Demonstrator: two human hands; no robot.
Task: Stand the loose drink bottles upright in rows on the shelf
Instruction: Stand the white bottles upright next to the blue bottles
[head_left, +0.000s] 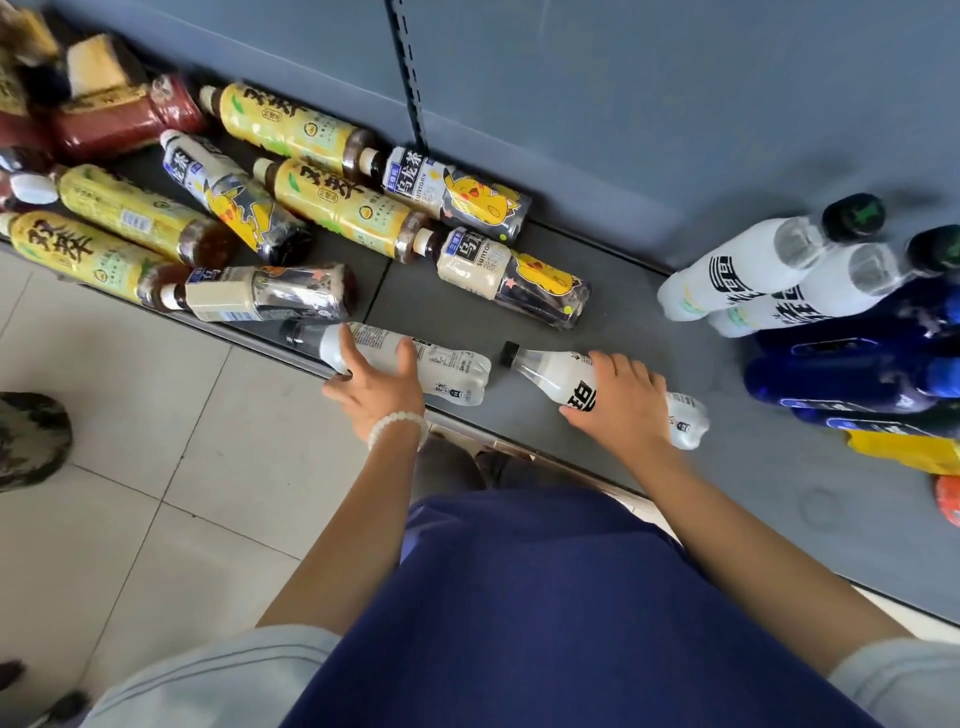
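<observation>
Left hand (382, 382), lower centre of frame, wearing a white bead bracelet (396, 423), fingers curled over a clear plastic soda bottle with white label (415, 361) lying on its side at the front edge of the grey metal shelf (649, 364), black cap toward frame left. Right hand (626, 397), just right of centre, clasped over a second clear white-labelled bottle (561, 371), also lying flat, black cap pointing left. Lying loose across upper left: yellow-labelled tea bottles (291, 122) and dark cartoon-printed tea bottles (457, 195). Standing upright at right edge: two white-labelled clear bottles (748, 270), with dark blue bottles (841, 374) just below them.
</observation>
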